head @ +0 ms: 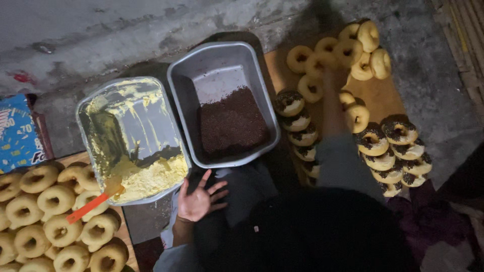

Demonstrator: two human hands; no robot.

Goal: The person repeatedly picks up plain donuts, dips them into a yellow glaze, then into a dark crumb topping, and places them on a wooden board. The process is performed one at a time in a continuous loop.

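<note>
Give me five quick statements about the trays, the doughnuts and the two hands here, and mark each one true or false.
1. The left hand is open, palm up, holding nothing. True.
2. The grey tray holds yellow cream. False: it holds dark sprinkles; the cream is in the foil-lined tray.
3. An orange spatula rests on the foil-lined tray's edge. True.
4. The right hand reaches among the plain doughnuts on the board. True, though it is blurred, so its fingers cannot be read.
5. All doughnuts on that board are plain. False: several topped doughnuts carry sprinkles.
</note>
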